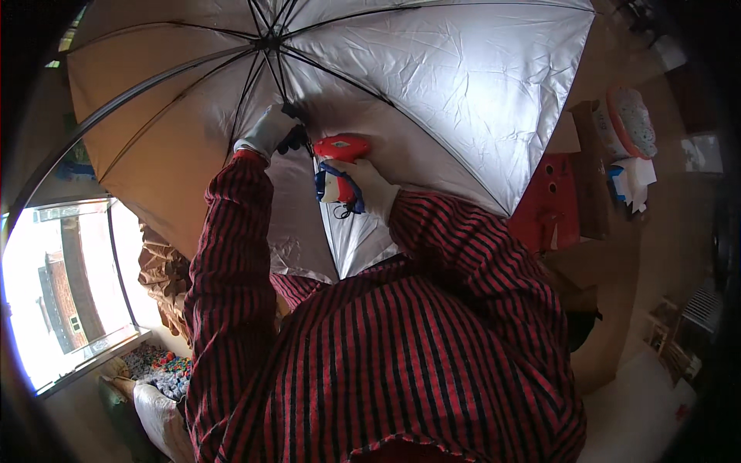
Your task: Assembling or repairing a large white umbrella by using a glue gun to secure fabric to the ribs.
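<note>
A large open umbrella (494,85) lies with its silvery inside toward me, its dark ribs spreading from a hub (270,42) at the top. My left hand (272,133), in a pale glove with dark fingertips, is closed on a dark umbrella rib below the hub. Beside it, my right hand (369,187), in a pale glove, grips a red hand-held tool (343,147) with white and blue parts lower down. The tool's exact kind is unclear. Its left end is close to my left fingertips, over the cloth. A thin dark cord loop hangs beneath it.
The curved umbrella shaft (116,103) sweeps toward the left. A bright window (73,293) stands at left, near crumpled brown paper (162,266) and a sack (158,417). On the right are a red box (552,204), a cardboard box (593,174) and an orange-rimmed basin (631,123).
</note>
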`<state>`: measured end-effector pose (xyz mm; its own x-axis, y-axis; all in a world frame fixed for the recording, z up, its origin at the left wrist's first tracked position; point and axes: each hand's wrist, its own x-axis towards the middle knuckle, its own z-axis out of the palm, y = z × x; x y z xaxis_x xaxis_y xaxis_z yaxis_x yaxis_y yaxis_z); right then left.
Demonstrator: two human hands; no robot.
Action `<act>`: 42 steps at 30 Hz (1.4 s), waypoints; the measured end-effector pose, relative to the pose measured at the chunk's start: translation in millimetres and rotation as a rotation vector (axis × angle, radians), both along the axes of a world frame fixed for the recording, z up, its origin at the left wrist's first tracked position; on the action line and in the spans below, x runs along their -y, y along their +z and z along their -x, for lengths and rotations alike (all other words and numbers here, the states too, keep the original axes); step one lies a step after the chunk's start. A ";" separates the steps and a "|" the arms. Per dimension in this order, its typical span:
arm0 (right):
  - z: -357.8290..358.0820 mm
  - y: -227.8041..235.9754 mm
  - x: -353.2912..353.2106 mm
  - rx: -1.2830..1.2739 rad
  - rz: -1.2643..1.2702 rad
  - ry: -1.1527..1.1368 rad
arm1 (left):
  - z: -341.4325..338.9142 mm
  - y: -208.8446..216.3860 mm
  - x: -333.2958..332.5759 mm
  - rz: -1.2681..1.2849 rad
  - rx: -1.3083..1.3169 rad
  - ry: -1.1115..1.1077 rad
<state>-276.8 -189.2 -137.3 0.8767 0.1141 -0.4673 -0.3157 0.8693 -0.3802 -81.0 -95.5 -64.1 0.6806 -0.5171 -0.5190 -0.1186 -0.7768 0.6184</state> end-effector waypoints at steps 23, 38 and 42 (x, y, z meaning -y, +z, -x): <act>-15.6 -39.0 12.3 0.128 -0.066 0.149 | -13.9 -13.0 -20.6 0.275 -0.154 -0.016; -25.4 -63.4 11.5 0.195 0.022 0.158 | -13.6 -14.9 -18.1 0.096 -0.124 -0.018; -22.2 -50.1 15.5 0.185 -0.107 0.191 | -5.8 -5.1 -17.6 0.168 -0.157 0.010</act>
<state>-254.6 -204.7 -187.4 0.9039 0.3258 -0.2773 -0.4116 0.8390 -0.3559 -75.3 -77.9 -69.2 0.6035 -0.5989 -0.5264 -0.0032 -0.6620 0.7495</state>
